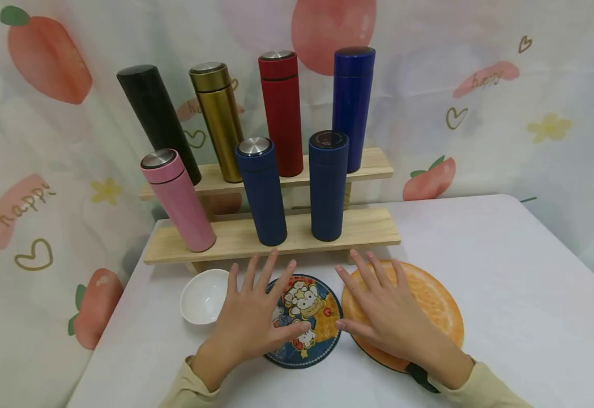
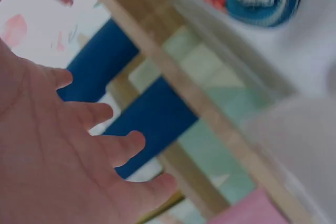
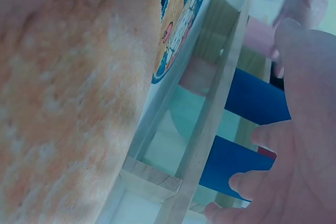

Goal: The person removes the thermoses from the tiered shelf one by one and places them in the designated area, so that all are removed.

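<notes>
My left hand (image 1: 251, 320) hovers with fingers spread, overlapping a round blue mat (image 1: 322, 334) with cartoon animals. It holds nothing; the left wrist view shows the bare palm (image 2: 58, 145). A white bowl (image 1: 202, 297) lies just left of it. My right hand (image 1: 390, 311), also spread and holding nothing, is over a round orange mat (image 1: 434, 294). Beyond the fingertips, a pink flask (image 1: 182, 204) and two dark blue flasks, a left one (image 1: 263, 195) and a right one (image 1: 328, 190), stand on the lower shelf.
A two-tier wooden rack (image 1: 370, 226) stands at the table's back. Its upper tier bears a black flask (image 1: 159, 122), a gold flask (image 1: 218, 122), a red flask (image 1: 282, 116) and a glossy blue flask (image 1: 353, 105). A fruit-print curtain (image 1: 480, 124) hangs behind the white table (image 1: 521, 317).
</notes>
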`<action>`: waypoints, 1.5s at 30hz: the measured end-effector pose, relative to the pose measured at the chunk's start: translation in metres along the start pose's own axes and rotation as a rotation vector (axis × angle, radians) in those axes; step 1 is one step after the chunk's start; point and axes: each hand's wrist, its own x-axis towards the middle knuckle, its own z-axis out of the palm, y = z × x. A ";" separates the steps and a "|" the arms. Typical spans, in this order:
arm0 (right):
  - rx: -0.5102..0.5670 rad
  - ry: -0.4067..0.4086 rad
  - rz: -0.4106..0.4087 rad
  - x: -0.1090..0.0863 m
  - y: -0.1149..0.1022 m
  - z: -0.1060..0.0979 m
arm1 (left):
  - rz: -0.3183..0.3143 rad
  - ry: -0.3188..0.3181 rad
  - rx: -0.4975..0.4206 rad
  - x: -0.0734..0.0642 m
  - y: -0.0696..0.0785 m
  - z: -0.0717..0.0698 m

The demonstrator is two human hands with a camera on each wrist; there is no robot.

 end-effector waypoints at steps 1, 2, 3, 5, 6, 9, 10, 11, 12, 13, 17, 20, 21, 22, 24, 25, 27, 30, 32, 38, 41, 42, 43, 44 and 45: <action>0.003 -0.002 0.002 0.000 0.000 0.000 | -0.012 0.017 -0.011 0.000 -0.002 -0.004; 0.002 -0.003 0.003 -0.001 0.001 0.000 | -0.022 0.035 -0.017 0.000 -0.004 -0.009; 0.001 -0.004 0.003 -0.001 0.002 0.000 | -0.032 0.051 -0.025 0.000 -0.006 -0.014; 0.002 -0.001 0.006 -0.001 0.003 0.000 | -0.055 0.077 -0.040 -0.001 -0.011 -0.025; 0.004 0.002 0.008 -0.002 0.004 -0.001 | -0.065 0.091 -0.050 -0.001 -0.013 -0.030; 0.005 0.016 0.014 -0.003 0.007 -0.001 | -0.091 0.142 -0.068 -0.004 -0.022 -0.045; 0.008 0.023 0.017 -0.004 0.007 -0.001 | -0.098 0.165 -0.074 -0.006 -0.026 -0.050; 0.013 0.027 0.021 -0.005 0.008 0.000 | -0.106 0.188 -0.074 -0.007 -0.029 -0.055; 0.018 0.032 0.024 -0.005 0.008 -0.001 | -0.114 0.218 -0.081 -0.009 -0.034 -0.059; 0.023 0.036 0.026 -0.006 0.008 -0.001 | -0.122 0.250 -0.085 -0.011 -0.039 -0.064; 0.029 0.034 0.033 -0.005 0.010 -0.002 | -0.162 0.391 -0.117 -0.017 -0.065 -0.077; 0.024 0.024 0.032 -0.005 0.011 -0.003 | -0.212 0.483 -0.147 -0.018 -0.088 -0.080; 0.023 0.021 0.031 -0.004 0.011 -0.003 | -0.233 0.508 -0.159 -0.018 -0.097 -0.080; 0.024 0.019 0.029 -0.004 0.011 -0.003 | -0.252 0.527 -0.173 -0.018 -0.105 -0.079; 0.022 0.017 0.028 -0.004 0.011 -0.002 | -0.289 0.543 -0.209 -0.017 -0.122 -0.073; 0.024 0.013 0.030 -0.005 0.011 -0.002 | -0.309 0.539 -0.234 -0.016 -0.130 -0.069; 0.021 0.004 0.037 -0.007 0.012 -0.002 | -0.347 0.516 -0.283 -0.015 -0.146 -0.057; 0.020 -0.009 0.049 -0.013 0.013 -0.002 | -0.410 0.437 -0.349 -0.014 -0.164 -0.040; 0.026 -0.015 0.054 -0.014 0.013 -0.002 | -0.447 0.375 -0.369 -0.013 -0.175 -0.032; 0.039 0.029 0.022 -0.008 0.011 -0.002 | -0.494 0.246 -0.385 -0.010 -0.203 -0.021; 0.040 0.053 0.006 -0.004 0.011 -0.003 | -0.513 0.171 -0.377 -0.011 -0.214 -0.018; 0.038 0.061 -0.001 -0.003 0.011 -0.003 | -0.519 0.143 -0.377 -0.011 -0.217 -0.017; 0.036 0.068 -0.005 -0.002 0.011 -0.002 | -0.525 0.114 -0.379 -0.011 -0.220 -0.016; 0.035 0.078 -0.011 -0.001 0.010 -0.002 | -0.531 0.089 -0.382 -0.012 -0.222 -0.015; 0.035 0.087 -0.016 0.000 0.010 -0.002 | -0.533 0.070 -0.383 -0.012 -0.225 -0.013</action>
